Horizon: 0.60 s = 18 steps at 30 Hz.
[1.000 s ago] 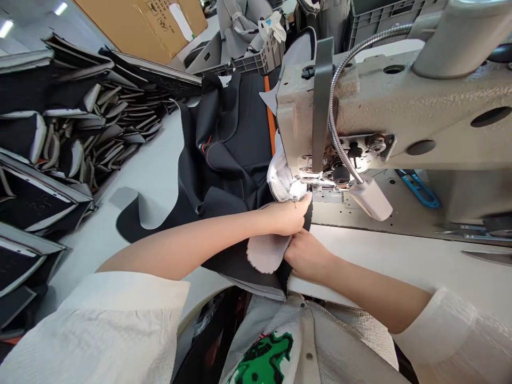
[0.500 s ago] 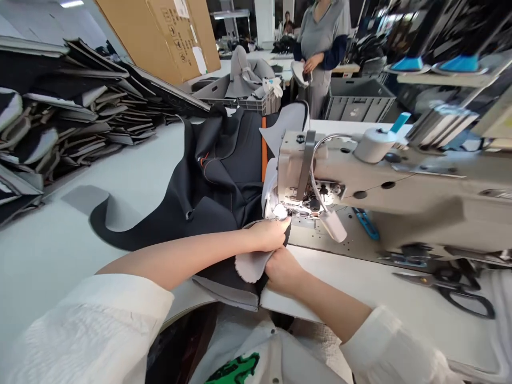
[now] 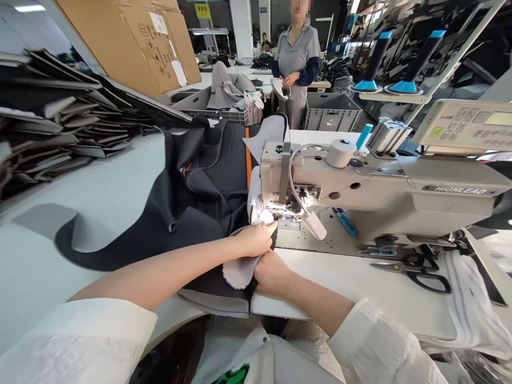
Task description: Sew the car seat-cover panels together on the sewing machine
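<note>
Black fabric (image 3: 192, 224) with a grey backing and an orange stripe spreads over the white table, its right edge under the head of the sewing machine (image 3: 276, 170). Close to the lit needle area, my left hand (image 3: 258, 240) is closed on the fabric edge, thumb stretched toward the presser foot. Just below it, my right hand (image 3: 272, 272) grips the same edge in curled fingers near the table's front. A grey flap (image 3: 240, 272) of the fabric hangs beside my right hand. The fingertips of both hands are partly hidden.
Black-handled scissors (image 3: 420, 272) and blue thread snips (image 3: 344, 221) lie to the right. Stacked fabric panels (image 3: 60, 122) fill the left side, near a cardboard box (image 3: 132, 42). Behind the machine, a person (image 3: 296, 64) holds a pale piece beside grey crates (image 3: 332, 112).
The view has shifted right and tilted up a little, so more of the machine shows. Both hands keep their hold on the fabric at nearly the same place by the needle.
</note>
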Motion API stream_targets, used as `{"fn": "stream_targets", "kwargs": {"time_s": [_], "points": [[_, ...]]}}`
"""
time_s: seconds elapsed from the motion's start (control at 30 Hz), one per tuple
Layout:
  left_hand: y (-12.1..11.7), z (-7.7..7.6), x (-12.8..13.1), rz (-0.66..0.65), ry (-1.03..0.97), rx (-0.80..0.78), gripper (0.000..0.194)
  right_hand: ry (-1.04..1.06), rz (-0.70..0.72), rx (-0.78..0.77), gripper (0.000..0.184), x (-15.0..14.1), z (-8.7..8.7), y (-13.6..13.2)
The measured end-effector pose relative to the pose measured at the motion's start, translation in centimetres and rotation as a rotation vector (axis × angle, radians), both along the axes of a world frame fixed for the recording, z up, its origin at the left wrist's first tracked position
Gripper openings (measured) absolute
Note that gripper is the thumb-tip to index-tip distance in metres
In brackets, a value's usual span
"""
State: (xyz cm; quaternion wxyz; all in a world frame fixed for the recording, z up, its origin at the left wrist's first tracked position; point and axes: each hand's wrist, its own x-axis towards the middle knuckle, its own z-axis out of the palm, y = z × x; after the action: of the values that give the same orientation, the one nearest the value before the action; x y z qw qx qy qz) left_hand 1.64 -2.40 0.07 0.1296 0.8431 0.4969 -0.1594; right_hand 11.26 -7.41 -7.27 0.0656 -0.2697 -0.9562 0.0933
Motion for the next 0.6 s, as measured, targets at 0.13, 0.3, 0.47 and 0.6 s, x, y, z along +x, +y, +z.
{"fn": "stream_targets", "kwargs": {"time_s": [0.13, 0.3, 0.47, 0.6], "points": [[0.11, -0.06, 0.05, 0.017, 0.000, -0.011, 0.061, -0.025, 0.005, -0.002, 0.021, 0.08, 0.27, 0.06], [0.24, 0.03, 0.16, 0.019, 0.022, -0.035, 0.064, -0.034, 0.013, -0.002, 0.022, 0.13, 0.20, 0.14], [0.42, -0.03, 0.04, 0.036, -0.005, -0.036, 0.063, -0.038, 0.028, -0.017, 0.021, 0.26, 0.36, 0.25], [0.27, 0.62, 0.23, -0.001, 0.031, -0.049, 0.064, -0.025, 0.021, -0.023, 0.020, 0.29, 0.73, 0.14]]}}
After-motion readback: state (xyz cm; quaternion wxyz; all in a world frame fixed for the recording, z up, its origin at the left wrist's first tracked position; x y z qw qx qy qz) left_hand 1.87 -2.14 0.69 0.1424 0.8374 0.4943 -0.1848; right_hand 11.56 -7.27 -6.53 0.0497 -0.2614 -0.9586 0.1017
